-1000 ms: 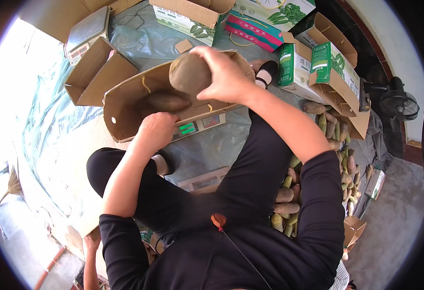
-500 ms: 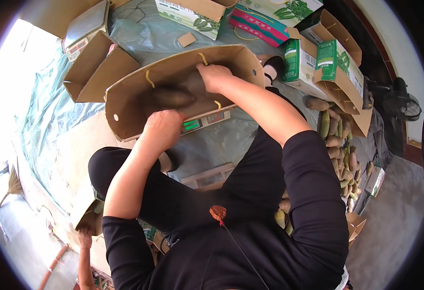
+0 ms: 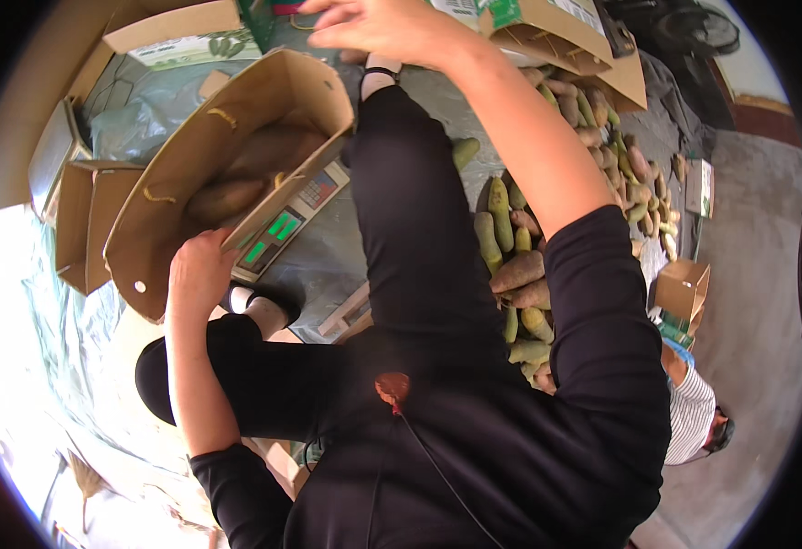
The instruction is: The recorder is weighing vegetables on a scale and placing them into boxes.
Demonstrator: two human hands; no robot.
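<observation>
A brown cardboard box [image 3: 174, 174] with yellow cord loops rests on a scale [image 3: 317, 190] whose display glows green. Inside the box, in shadow, lie brownish root vegetables [image 3: 227, 197]. My left hand [image 3: 201, 270] has its fingers curled over the box's near edge, by the scale's display. Beyond the box's right end, my right hand [image 3: 373, 29] is raised in the air with its fingers apart and nothing in them.
Long green and reddish-brown root vegetables [image 3: 518, 270] are heaped right of my leg, with more [image 3: 634, 169] farther right. Open cartons [image 3: 181, 32] stand at the back, another [image 3: 80, 224] at left. A person in a striped shirt [image 3: 694, 416] is at lower right.
My right hand has come out of the box and risen away with its fingers spreading. My left hand is still at the box edge. The view has turned right, bringing more vegetables into sight.
</observation>
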